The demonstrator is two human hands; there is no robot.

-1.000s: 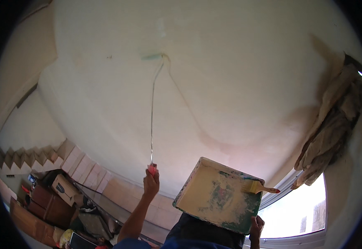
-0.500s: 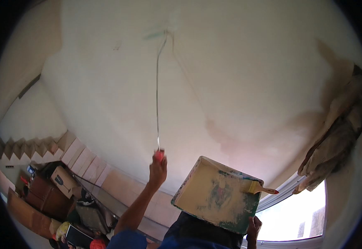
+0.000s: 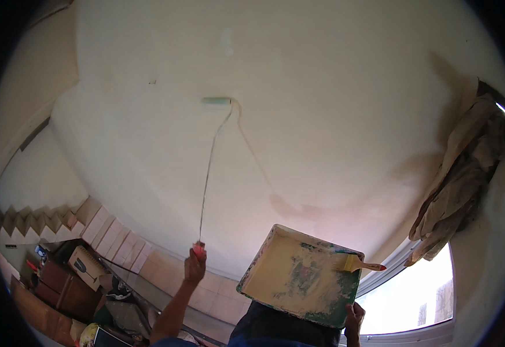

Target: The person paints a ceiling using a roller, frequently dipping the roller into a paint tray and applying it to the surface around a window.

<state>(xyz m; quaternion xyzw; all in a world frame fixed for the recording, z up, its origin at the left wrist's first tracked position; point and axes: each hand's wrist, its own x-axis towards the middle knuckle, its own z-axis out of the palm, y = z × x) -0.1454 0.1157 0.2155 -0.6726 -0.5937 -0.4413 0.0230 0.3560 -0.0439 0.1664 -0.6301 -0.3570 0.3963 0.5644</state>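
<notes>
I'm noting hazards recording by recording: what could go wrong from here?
The right hand grips the paint tray near one corner, so it might tip and spill the cream paint. The paintbrush, its handle jutting past the tray's rim, could slide off. The long-framed paint roller, held at its far end by the left hand, may press unevenly.

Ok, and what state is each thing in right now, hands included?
Roller: raised, sleeve at the pale wall.
Left hand: closed around its red handle.
Paint tray: smeared with cream paint, green patches showing.
Right hand: gripping the tray near its lower right corner.
Brush: lying across the tray's upper right corner.
Brown cloth: bunched, hanging.
Window: bright; open or shut, cannot tell.
</notes>
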